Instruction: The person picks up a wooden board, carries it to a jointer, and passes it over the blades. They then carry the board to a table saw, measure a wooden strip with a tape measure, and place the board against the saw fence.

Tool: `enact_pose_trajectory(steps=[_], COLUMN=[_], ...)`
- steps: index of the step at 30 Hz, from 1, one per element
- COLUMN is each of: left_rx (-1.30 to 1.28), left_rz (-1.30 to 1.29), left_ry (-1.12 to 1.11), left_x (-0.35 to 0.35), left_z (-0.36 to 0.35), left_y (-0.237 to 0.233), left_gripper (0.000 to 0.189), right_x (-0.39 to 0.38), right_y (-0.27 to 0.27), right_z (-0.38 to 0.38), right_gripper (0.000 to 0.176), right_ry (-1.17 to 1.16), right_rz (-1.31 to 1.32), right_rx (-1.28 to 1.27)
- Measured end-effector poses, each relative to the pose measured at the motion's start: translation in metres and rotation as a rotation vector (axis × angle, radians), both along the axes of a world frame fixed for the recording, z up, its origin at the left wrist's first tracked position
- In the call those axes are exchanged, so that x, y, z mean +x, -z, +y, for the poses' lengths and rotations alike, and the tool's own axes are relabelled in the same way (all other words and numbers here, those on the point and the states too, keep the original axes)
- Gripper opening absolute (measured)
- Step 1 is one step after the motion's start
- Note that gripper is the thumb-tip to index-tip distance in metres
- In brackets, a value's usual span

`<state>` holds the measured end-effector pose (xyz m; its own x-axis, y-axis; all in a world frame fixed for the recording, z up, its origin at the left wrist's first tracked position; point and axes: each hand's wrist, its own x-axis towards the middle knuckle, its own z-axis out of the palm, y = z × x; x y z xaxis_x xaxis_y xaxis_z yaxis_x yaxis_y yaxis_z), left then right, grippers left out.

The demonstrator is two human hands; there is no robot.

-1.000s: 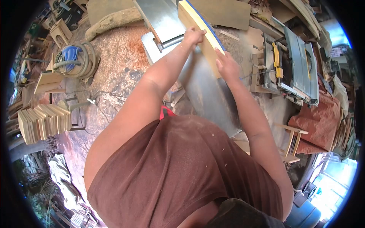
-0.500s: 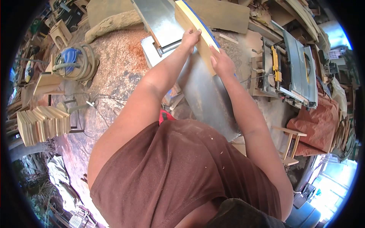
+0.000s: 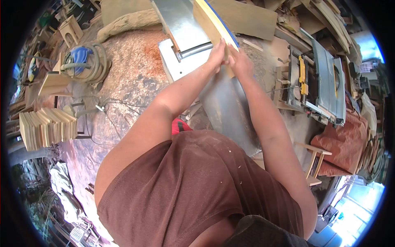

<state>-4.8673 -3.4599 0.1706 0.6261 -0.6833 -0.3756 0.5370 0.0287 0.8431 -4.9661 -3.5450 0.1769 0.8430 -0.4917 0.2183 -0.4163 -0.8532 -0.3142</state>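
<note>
A pale wooden board [image 3: 204, 21] stands on edge along the long metal bed of a jointer-like machine [image 3: 228, 113], with a blue strip along its far side. My left hand [image 3: 218, 54] is closed against the board's near face. Close beside it, my right hand [image 3: 242, 62] grips the board near its rear end, thumb toward the left hand. The fingers of both hands are partly hidden. Left of the board, the machine's far metal table [image 3: 181, 24] and white body [image 3: 170, 61] show.
A shop vacuum with a coiled hose [image 3: 84, 64] and stacked wooden panels [image 3: 48, 128] are on the left. A table saw [image 3: 325, 78] stands at right. Shavings cover the floor [image 3: 131, 53], where a cable [image 3: 109, 113] lies. A log [image 3: 129, 24] is beyond.
My left hand has come back along the board, closer to my right hand. The board appears slightly farther forward over the machine. The whole view has shifted a little.
</note>
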Motion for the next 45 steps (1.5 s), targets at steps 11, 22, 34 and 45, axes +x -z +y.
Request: enact_pose_trajectory(steps=[11, 22, 34, 45], left_rx=[0.051, 0.037, 0.046, 0.063], left_rz=[0.013, -0.062, -0.063, -0.059], left_ry=[0.048, 0.162, 0.101, 0.029], left_x=[0.047, 0.114, 0.146, 0.191], left_z=[-0.010, -0.015, -0.018, -0.045], left_y=[0.014, 0.011, -0.002, 0.032], left_gripper=[0.082, 0.087, 0.109, 0.092], right_x=[0.029, 0.075, 0.123, 0.158], right_y=[-0.002, 0.002, 0.009, 0.013], right_z=[-0.005, -0.013, -0.022, -0.031], right_gripper=[0.054, 0.054, 0.053, 0.054], right_ry=[0.014, 0.019, 0.002, -0.045], right_rz=[0.035, 0.026, -0.025, -0.030], right_rx=[0.018, -0.022, -0.041, -0.073])
